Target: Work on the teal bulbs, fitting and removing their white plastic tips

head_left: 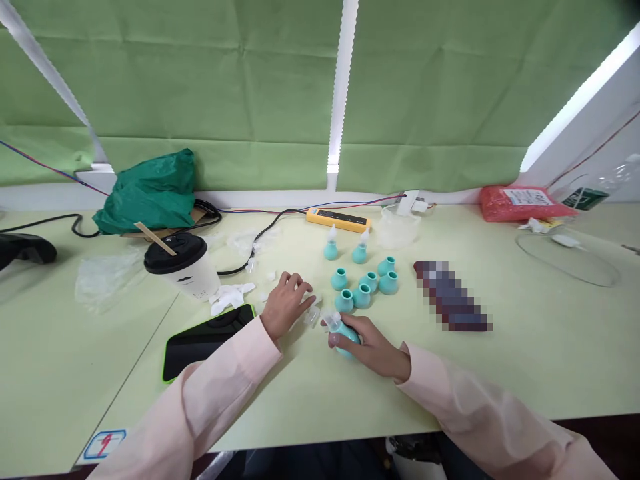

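Note:
My right hand (373, 343) is wrapped round a teal squeeze bulb (346, 339), which has a clear plastic piece on its neck, tilted to the left. My left hand (287, 303) hovers low over the table with bent fingers apart. Its thumb is close to small clear plastic pieces (313, 316); whether it touches them I cannot tell. Behind my right hand stand several open-necked teal bulbs (362, 296). Farther back, two upright teal bulbs (331, 251) carry clear pointed nozzles (365, 237).
On the left are a black-lidded paper cup (187, 277), a crumpled tissue (231, 297) and a phone (207, 341). A yellow power strip (339, 220) lies at the back beside a clear plastic bag (399, 228). A pixelated dark object (453, 300) lies right.

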`<state>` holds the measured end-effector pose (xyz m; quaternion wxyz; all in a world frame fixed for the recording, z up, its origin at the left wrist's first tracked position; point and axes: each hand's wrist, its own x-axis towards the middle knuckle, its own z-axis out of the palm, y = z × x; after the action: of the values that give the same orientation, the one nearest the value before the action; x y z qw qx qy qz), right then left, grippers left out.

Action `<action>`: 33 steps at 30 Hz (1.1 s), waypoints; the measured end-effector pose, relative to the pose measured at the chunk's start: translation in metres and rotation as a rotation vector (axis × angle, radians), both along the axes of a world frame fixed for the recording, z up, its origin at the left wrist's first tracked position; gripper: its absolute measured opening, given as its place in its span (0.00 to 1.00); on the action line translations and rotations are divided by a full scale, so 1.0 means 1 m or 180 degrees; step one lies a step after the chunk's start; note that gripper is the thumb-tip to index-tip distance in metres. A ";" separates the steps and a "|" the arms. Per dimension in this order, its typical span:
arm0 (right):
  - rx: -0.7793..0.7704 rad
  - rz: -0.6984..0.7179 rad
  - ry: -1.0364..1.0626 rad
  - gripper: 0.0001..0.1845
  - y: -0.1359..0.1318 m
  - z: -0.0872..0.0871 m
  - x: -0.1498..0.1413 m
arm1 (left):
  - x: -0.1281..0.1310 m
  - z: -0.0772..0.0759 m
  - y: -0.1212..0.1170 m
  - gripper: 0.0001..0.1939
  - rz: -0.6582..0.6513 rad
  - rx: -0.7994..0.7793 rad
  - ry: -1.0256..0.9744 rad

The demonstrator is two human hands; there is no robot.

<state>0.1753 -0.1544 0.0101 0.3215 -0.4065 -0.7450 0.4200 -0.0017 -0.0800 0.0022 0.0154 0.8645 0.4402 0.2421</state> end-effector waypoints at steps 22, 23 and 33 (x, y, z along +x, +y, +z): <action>0.0780 -0.0735 -0.0725 0.05 -0.002 -0.008 -0.005 | 0.010 0.007 -0.038 0.05 -0.1248 0.1585 -0.0052; 0.0870 -0.0751 -0.0834 0.05 -0.002 -0.008 -0.005 | 0.010 0.007 -0.037 0.04 -0.1241 0.1483 -0.0057; 0.1403 -0.0683 -0.1479 0.05 -0.001 -0.016 -0.005 | 0.008 0.012 -0.037 0.07 -0.0992 0.1334 0.0740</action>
<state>0.1706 -0.1551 -0.0058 0.2656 -0.4881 -0.8243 0.1086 0.0064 -0.1172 0.0141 -0.1772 0.9280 0.2411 0.2218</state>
